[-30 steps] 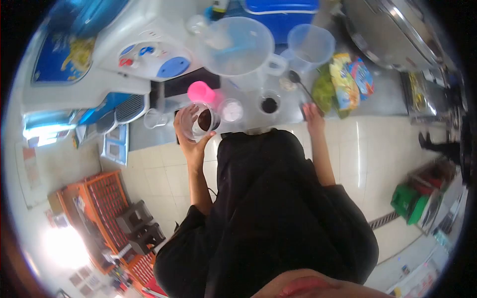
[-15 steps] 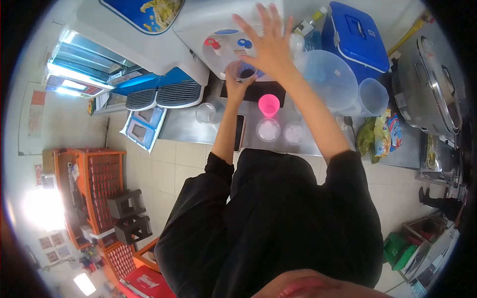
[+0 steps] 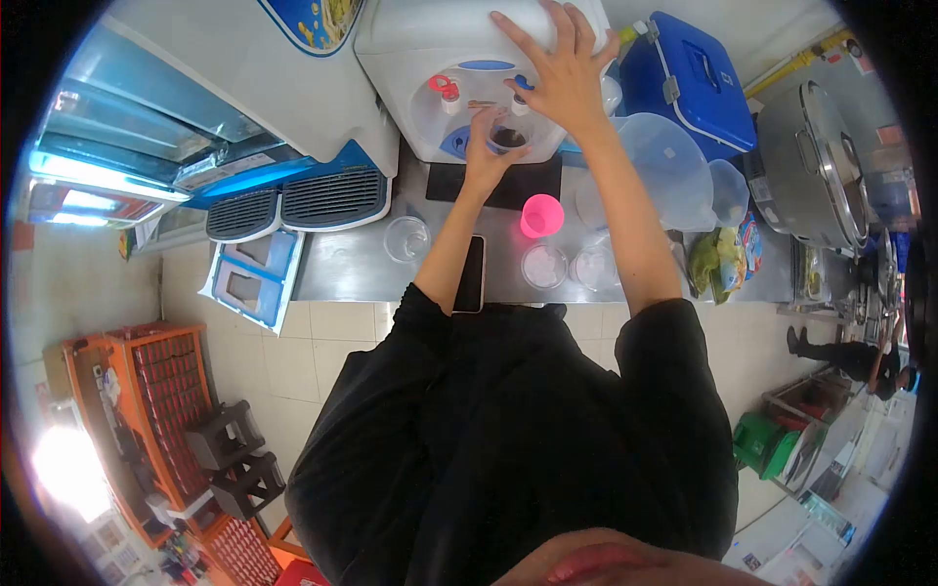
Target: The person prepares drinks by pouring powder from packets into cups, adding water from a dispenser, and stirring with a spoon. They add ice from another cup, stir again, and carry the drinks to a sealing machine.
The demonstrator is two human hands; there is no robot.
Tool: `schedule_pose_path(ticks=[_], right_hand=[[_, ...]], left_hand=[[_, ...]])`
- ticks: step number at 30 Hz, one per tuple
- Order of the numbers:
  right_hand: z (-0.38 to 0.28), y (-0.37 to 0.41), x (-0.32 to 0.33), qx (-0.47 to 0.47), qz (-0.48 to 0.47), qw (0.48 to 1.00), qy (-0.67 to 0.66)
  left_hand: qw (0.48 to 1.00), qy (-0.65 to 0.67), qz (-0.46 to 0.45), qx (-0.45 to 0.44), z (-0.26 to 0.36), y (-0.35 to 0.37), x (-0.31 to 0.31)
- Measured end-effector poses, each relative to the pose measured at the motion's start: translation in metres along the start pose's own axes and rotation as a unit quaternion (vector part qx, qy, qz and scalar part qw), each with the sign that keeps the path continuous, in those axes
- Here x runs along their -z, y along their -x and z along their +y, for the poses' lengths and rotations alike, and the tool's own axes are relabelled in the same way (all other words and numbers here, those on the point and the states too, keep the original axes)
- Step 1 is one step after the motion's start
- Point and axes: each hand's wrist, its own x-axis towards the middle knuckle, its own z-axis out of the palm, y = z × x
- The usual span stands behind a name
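Note:
My left hand point(image 3: 483, 156) is wrapped round a clear plastic cup point(image 3: 509, 138) with dark liquid in it, held below the blue tap point(image 3: 523, 86) of a white water dispenser point(image 3: 410, 44). My right hand point(image 3: 571, 86) spreads its fingers over the dispenser's front and upper edge, the thumb at the blue tap. A red tap point(image 3: 445, 86) is to the left of it. On the steel counter below stand a pink cup point(image 3: 541, 216), two clear cups with white contents, one of them this cup point(image 3: 543, 267), and another clear cup point(image 3: 406, 240) at the left.
A phone point(image 3: 471, 276) lies by my left forearm. To the right are a large translucent jug point(image 3: 664, 166), a blue cooler box point(image 3: 692, 83), snack packets point(image 3: 731, 256) and a big metal pot point(image 3: 806, 161). Drip trays point(image 3: 332, 200) stand left. A person point(image 3: 860, 359) is at far right.
My view has shifted closer to the dispenser. The cup in my left hand is now under the blue tap, and my right thumb has come to that tap.

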Motion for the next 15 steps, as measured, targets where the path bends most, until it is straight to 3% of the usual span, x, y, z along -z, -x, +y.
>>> schedule_pose_path(ticks=[15], right_hand=[[-0.002,-0.001,0.002,-0.012,0.017,0.999,-0.028]], left_hand=[[0.998,0.008,-0.057,0.008,-0.005,0.000,-0.003]])
